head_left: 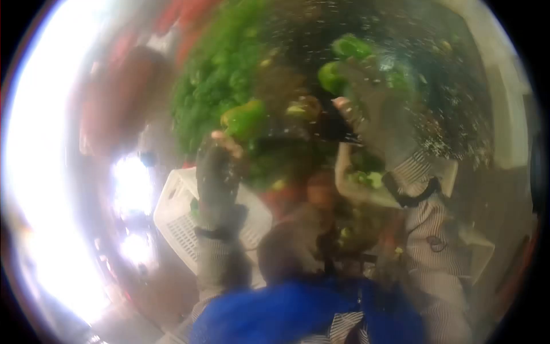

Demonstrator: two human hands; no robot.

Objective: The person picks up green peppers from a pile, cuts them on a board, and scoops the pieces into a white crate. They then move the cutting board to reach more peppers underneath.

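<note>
In the head view, my left hand is closed around a green bell pepper with a yellowish side. My right hand reaches forward on the right, smeared by motion, with a thumb or fingertip pointing left. Just past it lie two bright green peppers, one at its upper edge and one to its left. Whether my right hand grips either of them cannot be made out. A thin dark shape with a bright edge near my right thumb is too blurred to name.
Leafy greens or small green vegetables are heaped at upper left. A white perforated crate stands below my left forearm. A pale container with green pieces sits under my right wrist. Blurred reddish-brown shapes are at far left.
</note>
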